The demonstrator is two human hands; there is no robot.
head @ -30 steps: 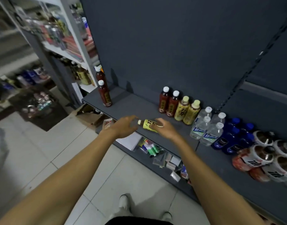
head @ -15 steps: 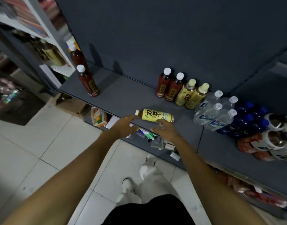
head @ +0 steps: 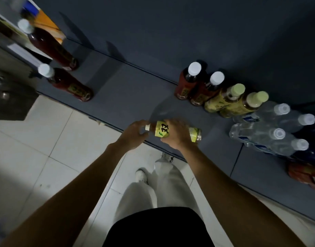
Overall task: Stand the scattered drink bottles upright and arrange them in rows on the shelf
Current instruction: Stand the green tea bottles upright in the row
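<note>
Bottles stand on the dark shelf: two brown ones far left. Near the front edge, the left hand pinches the cap end of a yellow bottle lying on its side, and the right hand wraps its middle. Further right stand brown, yellow and clear bottles.

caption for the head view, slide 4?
Both hands, left hand and right hand, grip a sideways yellow-label bottle over the shelf.
</note>
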